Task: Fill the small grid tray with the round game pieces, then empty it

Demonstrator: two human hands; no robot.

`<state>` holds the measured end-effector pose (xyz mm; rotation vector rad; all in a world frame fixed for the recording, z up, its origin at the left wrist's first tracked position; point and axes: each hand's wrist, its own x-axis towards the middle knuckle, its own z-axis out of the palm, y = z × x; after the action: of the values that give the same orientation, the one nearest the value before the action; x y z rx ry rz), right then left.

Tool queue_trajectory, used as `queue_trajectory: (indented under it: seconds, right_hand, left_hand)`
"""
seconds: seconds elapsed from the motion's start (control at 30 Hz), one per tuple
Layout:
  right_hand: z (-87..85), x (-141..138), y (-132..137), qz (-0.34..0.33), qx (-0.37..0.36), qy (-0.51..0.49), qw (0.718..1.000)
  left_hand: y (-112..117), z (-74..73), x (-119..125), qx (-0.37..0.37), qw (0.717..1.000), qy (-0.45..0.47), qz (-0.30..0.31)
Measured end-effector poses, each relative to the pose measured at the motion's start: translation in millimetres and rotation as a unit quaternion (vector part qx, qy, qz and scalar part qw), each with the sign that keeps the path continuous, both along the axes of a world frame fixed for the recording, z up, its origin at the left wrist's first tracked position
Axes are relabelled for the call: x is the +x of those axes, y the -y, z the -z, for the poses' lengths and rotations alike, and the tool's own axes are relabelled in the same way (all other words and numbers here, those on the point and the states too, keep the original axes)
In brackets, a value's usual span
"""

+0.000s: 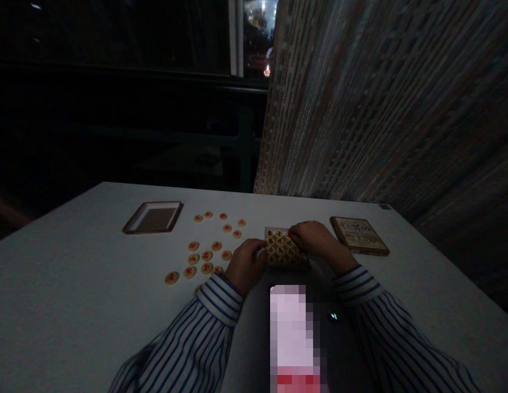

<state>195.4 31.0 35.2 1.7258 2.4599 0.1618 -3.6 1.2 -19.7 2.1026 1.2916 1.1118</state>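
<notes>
A small tray [272, 231] packed with round wooden game discs marked in black sits on the white table [73, 305] between my hands. My left hand [245, 266] is curled at the tray's left edge, fingers closed against it. My right hand [315, 238] is curled over the tray's right side, fingers pressed down on the discs. Several loose discs with red marks [207, 255] lie scattered to the left of my left hand. Both arms wear striped sleeves.
An empty shallow box half [153, 217] lies at the back left. A printed box lid [359, 234] lies at the right of the tray. A woven wall [380, 109] stands behind the table's right side. The room is dark.
</notes>
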Motion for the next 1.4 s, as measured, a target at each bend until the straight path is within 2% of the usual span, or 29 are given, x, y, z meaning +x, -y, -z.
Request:
queue_trajectory:
  seconds: [0.43,0.87,1.4]
  right_hand:
    - [3.2,0.6,-2.4,-0.008,-0.005,0.003,1.0]
    - [-1.1,-2.4,0.2,-0.01,-0.026,0.013,1.0]
    - [3.4,-0.6,-0.6,-0.026,-0.006,0.012,1.0]
  left_hand:
    - [1.5,-3.3,0.0,-0.004,1.0,-0.008,-0.003]
    - [1.2,-0.8,-0.7,0.004,1.0,-0.008,0.001]
    - [1.1,-1.1,-1.1,0.002,1.0,-0.014,0.003]
